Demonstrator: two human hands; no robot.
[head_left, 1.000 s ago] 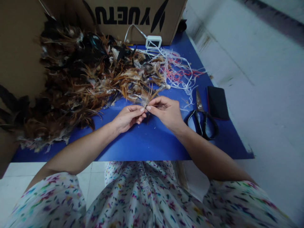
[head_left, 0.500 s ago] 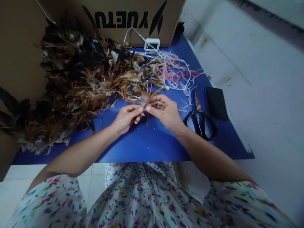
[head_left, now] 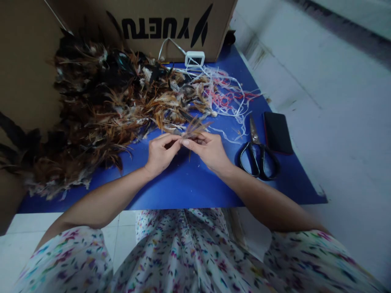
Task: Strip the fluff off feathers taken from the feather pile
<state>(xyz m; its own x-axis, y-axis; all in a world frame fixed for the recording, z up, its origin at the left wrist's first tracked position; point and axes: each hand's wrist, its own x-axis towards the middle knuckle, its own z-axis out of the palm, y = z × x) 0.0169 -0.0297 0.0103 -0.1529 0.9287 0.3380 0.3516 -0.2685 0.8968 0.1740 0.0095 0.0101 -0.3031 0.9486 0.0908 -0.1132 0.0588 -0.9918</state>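
Observation:
Over the blue table, my left hand (head_left: 161,151) and my right hand (head_left: 210,149) meet with thumbs and fingertips pinched together. Between them is a small tuft of brown feathers (head_left: 195,128), its thin tips fanning up and to the right. The base of the tuft is hidden by the fingers of both hands. Just beyond the fingertips lies a big heap of brown and black feathers (head_left: 122,101), stretching to the left along the table.
Black-handled scissors (head_left: 258,156) lie right of my right hand, beside a dark flat phone-like object (head_left: 277,132). Tangled white and pink strings (head_left: 227,91) and a small white device (head_left: 194,59) sit farther back. A cardboard box (head_left: 171,44) stands behind on the blue table (head_left: 183,189).
My fingers have shifted on the tuft: the right hand has turned inward and the left hand's fingers have curled under. The feather tips now fan more to the right.

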